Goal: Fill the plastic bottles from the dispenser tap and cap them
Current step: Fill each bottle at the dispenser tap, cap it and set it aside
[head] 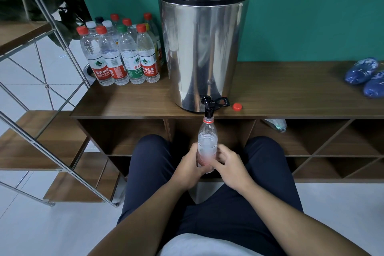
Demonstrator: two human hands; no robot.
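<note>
While held upright under the black tap (208, 108) of the steel dispenser (202, 37), uncapped bottle (207, 143) gripped low by left hand (190, 165), fingers wrapped round; right hand (229, 164) curled against its other side, also grasping. Red cap (237, 107) loose on wooden shelf (291, 93); capped bottles (122, 52) grouped left of dispenser

— How is the light where I sit?
— Soft, even, dim; the steel dispenser (202, 52) streaks with pale glare.
— And the edges?
— Wide-angle bending bows my shelf (291, 91); the corners darken slightly.
</note>
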